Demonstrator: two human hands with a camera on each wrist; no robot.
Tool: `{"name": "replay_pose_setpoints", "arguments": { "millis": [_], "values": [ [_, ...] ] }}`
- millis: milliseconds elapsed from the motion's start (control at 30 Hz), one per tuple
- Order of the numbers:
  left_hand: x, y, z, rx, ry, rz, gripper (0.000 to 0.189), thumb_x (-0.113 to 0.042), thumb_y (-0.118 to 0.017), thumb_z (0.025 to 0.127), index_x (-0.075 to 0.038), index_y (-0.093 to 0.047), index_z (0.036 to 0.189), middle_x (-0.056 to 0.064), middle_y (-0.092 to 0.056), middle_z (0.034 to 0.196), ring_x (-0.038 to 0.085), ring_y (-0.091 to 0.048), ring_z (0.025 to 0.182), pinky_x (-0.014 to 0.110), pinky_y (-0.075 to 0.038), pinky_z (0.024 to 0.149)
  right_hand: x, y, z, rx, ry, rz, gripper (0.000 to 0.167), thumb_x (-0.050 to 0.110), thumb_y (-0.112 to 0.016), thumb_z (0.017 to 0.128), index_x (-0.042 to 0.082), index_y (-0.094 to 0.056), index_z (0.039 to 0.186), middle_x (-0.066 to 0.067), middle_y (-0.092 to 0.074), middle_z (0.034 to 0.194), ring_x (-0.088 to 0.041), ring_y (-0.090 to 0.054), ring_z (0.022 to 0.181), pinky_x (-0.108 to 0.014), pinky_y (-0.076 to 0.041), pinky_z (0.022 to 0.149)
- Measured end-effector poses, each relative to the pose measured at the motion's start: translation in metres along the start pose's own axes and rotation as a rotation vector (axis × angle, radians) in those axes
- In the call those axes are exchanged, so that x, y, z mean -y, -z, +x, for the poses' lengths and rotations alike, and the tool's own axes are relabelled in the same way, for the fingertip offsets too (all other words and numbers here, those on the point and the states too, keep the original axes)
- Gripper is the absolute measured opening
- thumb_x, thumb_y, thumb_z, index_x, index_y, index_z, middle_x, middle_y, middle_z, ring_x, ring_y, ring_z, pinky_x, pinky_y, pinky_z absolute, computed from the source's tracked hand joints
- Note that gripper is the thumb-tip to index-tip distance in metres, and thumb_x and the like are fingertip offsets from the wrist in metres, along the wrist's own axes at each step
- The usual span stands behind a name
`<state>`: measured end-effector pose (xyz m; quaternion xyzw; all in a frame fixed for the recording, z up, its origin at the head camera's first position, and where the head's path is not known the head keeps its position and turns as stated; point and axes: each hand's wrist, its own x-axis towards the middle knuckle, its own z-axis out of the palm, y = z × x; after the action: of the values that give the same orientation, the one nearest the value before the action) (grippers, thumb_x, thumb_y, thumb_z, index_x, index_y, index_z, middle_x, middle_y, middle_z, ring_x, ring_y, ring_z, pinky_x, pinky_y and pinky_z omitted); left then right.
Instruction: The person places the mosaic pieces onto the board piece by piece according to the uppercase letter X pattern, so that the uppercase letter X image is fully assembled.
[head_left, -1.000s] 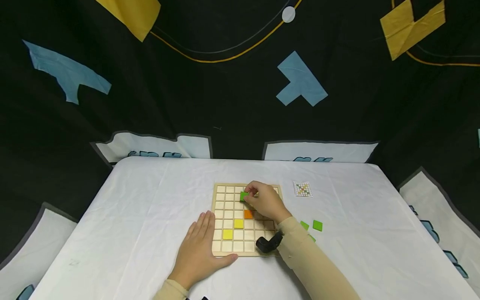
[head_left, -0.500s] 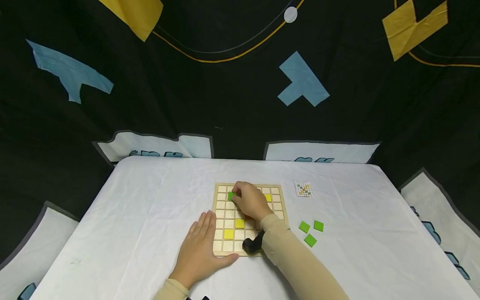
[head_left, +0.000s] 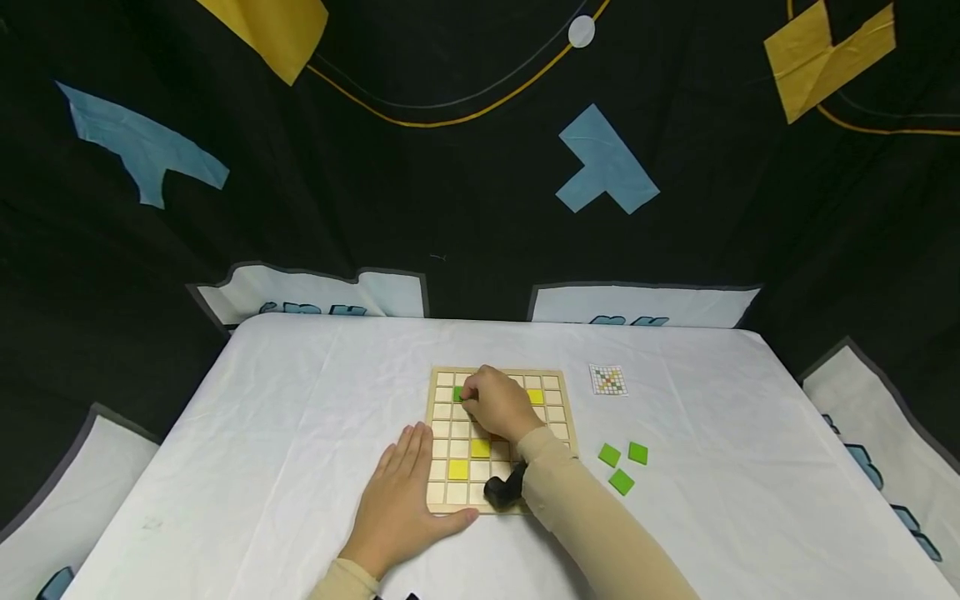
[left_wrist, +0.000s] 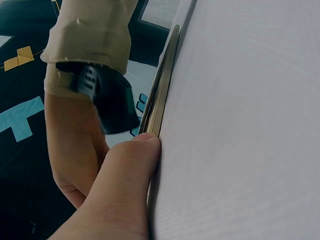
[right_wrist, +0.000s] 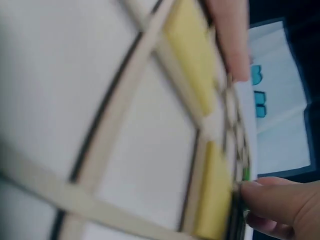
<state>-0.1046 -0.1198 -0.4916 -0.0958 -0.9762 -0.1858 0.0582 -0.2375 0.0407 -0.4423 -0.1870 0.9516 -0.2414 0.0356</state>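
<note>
A light wooden grid board [head_left: 442, 506] with square cells lies on the white table. My left hand [head_left: 397, 500] lies flat by its left side, fingers straight along the edge. In the left wrist view, the left thumb [left_wrist: 134, 155] rests against the board's rim. Over the board's upper half, my right hand [head_left: 498, 404] pinches a green square tile [head_left: 457, 393] at a cell in the second row from the far edge. Its fingers cover the tile's right part. Yellow tiles [head_left: 480, 449] fill other cells, one [head_left: 535, 396] right of the right hand.
Right of the board lie three loose green tiles [head_left: 621, 482]. Beyond them sits a small printed card [head_left: 608, 380] with a coloured grid pattern. A black wrist-worn device [head_left: 504, 489] and the right sleeve [head_left: 592, 525] cover the board's lower right. A dark patterned curtain [head_left: 480, 208] hangs behind the table.
My right hand has moved left with the green tile, then down to a cell. A yellow tile at upper right came into view; an orange tile went behind the hand. The left hand stayed.
</note>
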Motion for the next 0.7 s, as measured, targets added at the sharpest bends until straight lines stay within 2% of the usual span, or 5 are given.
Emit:
{"name": "replay_pose_setpoints", "arguments": {
  "millis": [167,400,500,700],
  "values": [
    [-0.001,-0.001,0.001,0.002,0.002,0.000,0.127,-0.088,-0.056,0.070,0.001,-0.026,0.155,0.014,-0.022,0.165,0.029,-0.019,0.154,0.047,-0.020,0.125,0.001,0.008,-0.009,0.000,0.040,-0.016,0.005,0.021,-0.074,0.090,0.020,-0.077,0.094,0.007,-0.063,0.093,-0.010,-0.058,0.080,-0.030,-0.052,0.073],
    [-0.002,-0.001,0.000,-0.001,0.005,-0.004,0.126,-0.087,-0.057,0.071,0.002,-0.026,0.155,0.016,-0.023,0.164,0.031,-0.020,0.154,0.049,-0.020,0.125,-0.011,0.026,-0.032,0.010,0.042,0.000,0.018,0.024,-0.071,0.092,0.018,-0.074,0.109,0.006,-0.061,0.087,-0.011,-0.054,0.074,-0.028,-0.047,0.065],
    [-0.002,0.000,0.000,0.010,0.010,-0.008,0.126,-0.087,-0.056,0.072,0.002,-0.025,0.155,0.015,-0.021,0.165,0.031,-0.019,0.154,0.049,-0.020,0.125,-0.025,0.037,-0.045,0.017,0.006,0.002,0.021,0.026,-0.072,0.091,0.018,-0.073,0.110,0.006,-0.061,0.087,-0.011,-0.054,0.074,-0.029,-0.047,0.066],
    [-0.003,0.001,0.001,0.017,0.011,-0.015,0.127,-0.089,-0.054,0.071,0.002,-0.025,0.155,0.016,-0.021,0.165,0.032,-0.018,0.154,0.050,-0.020,0.125,-0.063,0.061,-0.076,0.026,-0.100,-0.046,0.017,0.026,-0.075,0.088,0.019,-0.072,0.103,0.006,-0.061,0.083,-0.012,-0.052,0.070,-0.028,-0.044,0.062]
  ]
}}
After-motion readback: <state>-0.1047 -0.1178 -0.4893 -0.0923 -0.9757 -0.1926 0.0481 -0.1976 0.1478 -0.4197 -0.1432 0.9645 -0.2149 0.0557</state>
